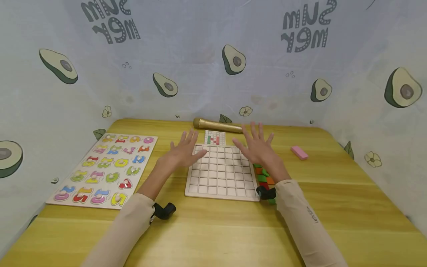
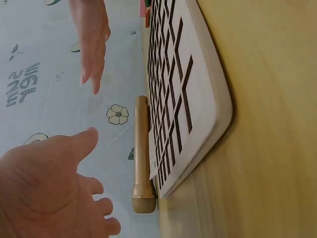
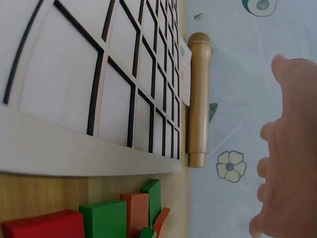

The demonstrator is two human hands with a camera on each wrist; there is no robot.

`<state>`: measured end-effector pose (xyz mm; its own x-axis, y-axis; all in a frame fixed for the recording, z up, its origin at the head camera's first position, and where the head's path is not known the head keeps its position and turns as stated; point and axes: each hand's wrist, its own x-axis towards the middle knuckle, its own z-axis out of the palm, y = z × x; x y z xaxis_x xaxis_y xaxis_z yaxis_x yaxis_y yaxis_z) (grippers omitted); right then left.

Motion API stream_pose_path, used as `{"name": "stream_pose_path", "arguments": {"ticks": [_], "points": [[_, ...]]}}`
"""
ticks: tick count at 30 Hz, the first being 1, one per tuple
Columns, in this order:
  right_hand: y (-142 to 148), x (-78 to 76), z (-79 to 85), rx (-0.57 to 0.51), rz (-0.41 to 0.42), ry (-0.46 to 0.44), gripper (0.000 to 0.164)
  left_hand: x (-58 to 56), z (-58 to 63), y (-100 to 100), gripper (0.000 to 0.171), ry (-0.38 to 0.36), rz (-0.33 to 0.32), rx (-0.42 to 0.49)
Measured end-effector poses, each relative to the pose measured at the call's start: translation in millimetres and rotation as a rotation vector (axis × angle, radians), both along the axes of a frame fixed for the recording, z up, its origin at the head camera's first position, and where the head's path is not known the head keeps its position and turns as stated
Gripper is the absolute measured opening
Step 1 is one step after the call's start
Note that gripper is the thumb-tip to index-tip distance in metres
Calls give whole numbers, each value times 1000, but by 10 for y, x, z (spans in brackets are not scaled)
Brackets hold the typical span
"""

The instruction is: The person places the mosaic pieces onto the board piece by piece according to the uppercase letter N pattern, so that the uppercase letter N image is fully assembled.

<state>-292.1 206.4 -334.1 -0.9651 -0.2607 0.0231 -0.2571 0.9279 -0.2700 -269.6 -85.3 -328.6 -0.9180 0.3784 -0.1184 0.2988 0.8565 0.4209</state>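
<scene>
Presently the left hand (image 1: 181,152) is raised, fingers spread, by the far left corner of the pale grid board (image 1: 221,172); the right hand (image 1: 261,149), likewise spread, is raised by the far right corner. The grid board lies mid-table, with a small pattern card (image 1: 215,138) and a gold microphone (image 1: 220,126) beyond its far edge. Coloured blocks (image 1: 262,178) lie along its right side, a pink block (image 1: 299,152) farther right. Left lies a number board (image 1: 123,172).

And there's the gold microphone (image 1: 218,126), lying sideways on the table (image 1: 217,233)! Left of it and nearer, a bright number puzzle board (image 1: 111,187); right of it and nearer, a pink block (image 1: 299,152); behind it, avocado-print cloth (image 1: 200,44).
</scene>
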Motion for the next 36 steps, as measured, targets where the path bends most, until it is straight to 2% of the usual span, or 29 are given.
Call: {"name": "stream_pose_path", "arguments": {"ticks": [3,7,11,17,22,29,33,36], "points": [[9,-1,15,-8,4,-36,87,42,-34,-73,87,-71,-83,-18],[11,0,32,-30,20,-80,84,95,-93,-142,79,-149,-167,-42],[31,2,40,-46,36,-88,79,135,-159,-183,71,-197,-208,-79],[52,5,23,-49,42,-107,77,184,-235,-242,68,-232,-261,-117],[76,14,4,-73,59,-128,79,199,-245,-288,68,-240,-284,-114],[271,-13,13,-235,197,-137,78,190,-212,-338,71,-256,-297,-73],[407,10,11,-295,218,-101,74,178,-210,-335,73,-263,-298,-71],[504,25,-6,-331,227,-59,65,167,-224,-333,73,-265,-299,-82]]}}
